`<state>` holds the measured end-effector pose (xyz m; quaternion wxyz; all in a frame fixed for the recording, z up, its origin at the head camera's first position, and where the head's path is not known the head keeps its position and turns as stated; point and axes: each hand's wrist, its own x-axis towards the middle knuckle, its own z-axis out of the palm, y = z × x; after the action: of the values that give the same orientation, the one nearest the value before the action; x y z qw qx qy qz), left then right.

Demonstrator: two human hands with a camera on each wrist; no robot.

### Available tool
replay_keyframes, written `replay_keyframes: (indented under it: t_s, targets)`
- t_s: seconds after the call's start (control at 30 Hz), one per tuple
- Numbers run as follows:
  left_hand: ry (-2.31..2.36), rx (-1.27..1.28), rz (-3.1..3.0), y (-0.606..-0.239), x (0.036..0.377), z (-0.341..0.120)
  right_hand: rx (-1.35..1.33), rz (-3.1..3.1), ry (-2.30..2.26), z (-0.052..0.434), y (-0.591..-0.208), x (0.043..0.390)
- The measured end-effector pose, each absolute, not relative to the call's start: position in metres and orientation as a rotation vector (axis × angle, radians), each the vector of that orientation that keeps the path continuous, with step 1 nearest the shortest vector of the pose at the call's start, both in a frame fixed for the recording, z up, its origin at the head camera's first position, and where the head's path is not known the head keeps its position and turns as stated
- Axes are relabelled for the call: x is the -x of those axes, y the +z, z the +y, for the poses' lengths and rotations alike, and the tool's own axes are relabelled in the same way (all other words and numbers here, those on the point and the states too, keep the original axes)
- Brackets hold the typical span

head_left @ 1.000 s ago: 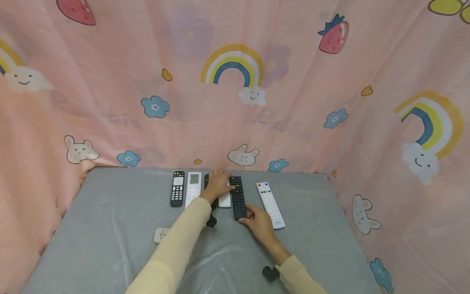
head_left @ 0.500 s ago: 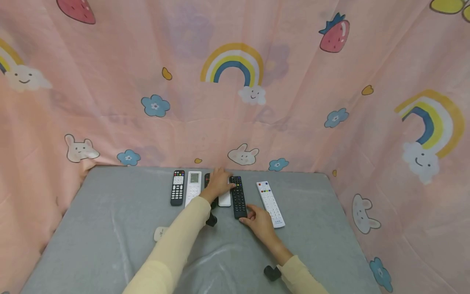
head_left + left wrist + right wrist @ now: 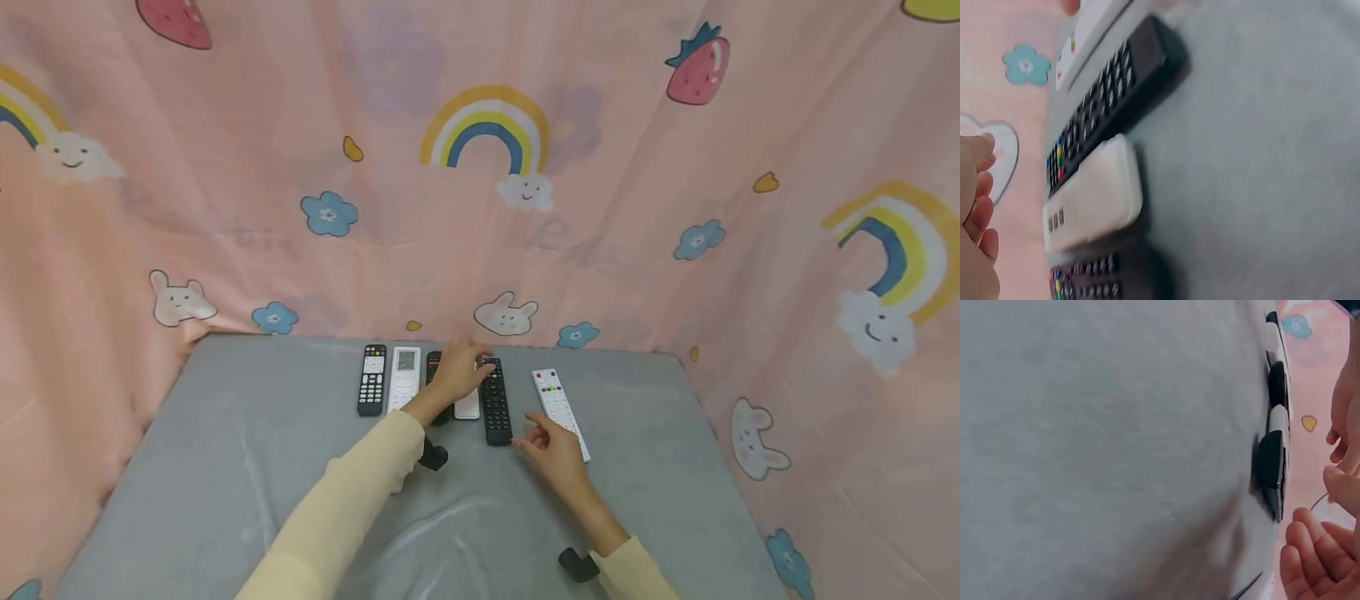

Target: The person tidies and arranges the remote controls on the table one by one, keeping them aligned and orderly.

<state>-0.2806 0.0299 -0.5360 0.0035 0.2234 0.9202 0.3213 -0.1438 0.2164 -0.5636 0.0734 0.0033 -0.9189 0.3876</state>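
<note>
Remote controls lie side by side along the table's far part. My left hand (image 3: 457,372) hovers over the middle of the row, thumb near the top of a long black remote (image 3: 497,408). Beneath that hand, a small white remote (image 3: 467,407) and another black remote (image 3: 433,367) are partly hidden. In the left wrist view the left fingers (image 3: 982,215) are clear of the remotes, holding nothing. My right hand (image 3: 557,454), loosely bent, is just right of the long black remote's lower end, a small gap between. It partly covers a slanted white remote (image 3: 555,396).
At the row's left are a white remote with a screen (image 3: 404,383) and a black remote with white keys (image 3: 371,382). The grey-covered table (image 3: 480,533) meets a pink patterned curtain (image 3: 600,250) behind. Black wrist mounts (image 3: 577,567) stick out by both sleeves.
My right hand has come off the long black remote's lower end and shifted slightly right. The left hand has lifted off its top. The head view has turned a little left.
</note>
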Motion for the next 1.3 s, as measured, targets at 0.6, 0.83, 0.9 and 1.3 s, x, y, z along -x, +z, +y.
replay_keyframes:
  t_s: [0.6, 0.83, 0.9, 1.3]
  targets:
    - [1.247, -0.708, 2.654, -0.545, 0.242, 0.096, 0.092, -2.480, 1.094, 0.284, -0.580, 0.112]
    - [1.140, -0.639, 2.694, -0.553, 0.248, 0.103, 0.128, -2.536, 1.069, 0.300, -0.585, 0.107]
    - [1.103, -0.626, 2.687, -0.554, 0.251, 0.103, 0.119, -2.530, 1.075, 0.301, -0.588, 0.107]
    - [1.031, -0.582, 2.614, -0.546, 0.255, 0.115, 0.151, -2.571, 1.128, 0.311, -0.597, 0.108]
